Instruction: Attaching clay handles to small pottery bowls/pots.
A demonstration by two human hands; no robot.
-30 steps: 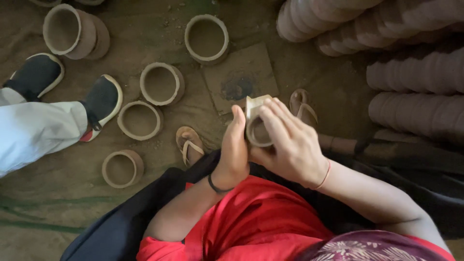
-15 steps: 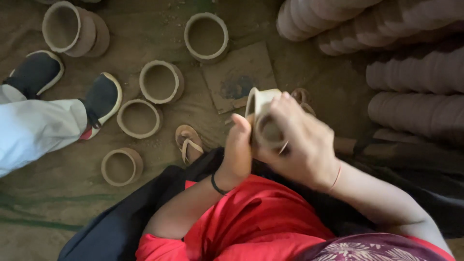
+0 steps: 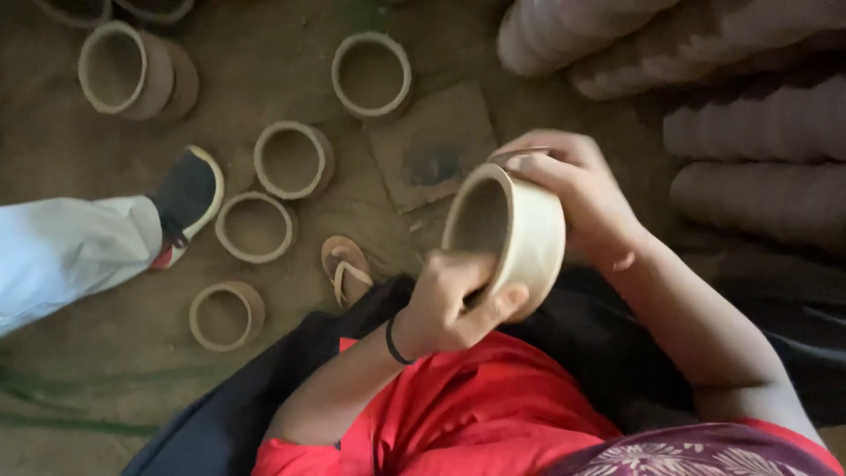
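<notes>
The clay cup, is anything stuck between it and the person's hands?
No. The left hand grips the pale clay cup at its lower rim, and the right hand wraps its far side. Both touch it directly; nothing visible sits between.

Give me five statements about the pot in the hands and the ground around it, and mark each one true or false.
1. Both hands hold one pale clay pot. True: the left hand grips its lower rim and the right hand cups its far side.
2. The pot stands upright on the ground. False: it is held up and tilted, its mouth turned to the left.
3. Several round clay pots stand open on the dirt floor. True.
4. The left wrist is bare. False: it wears a dark band.
5. A sandal lies on the ground beside the person's lap. True.
</notes>
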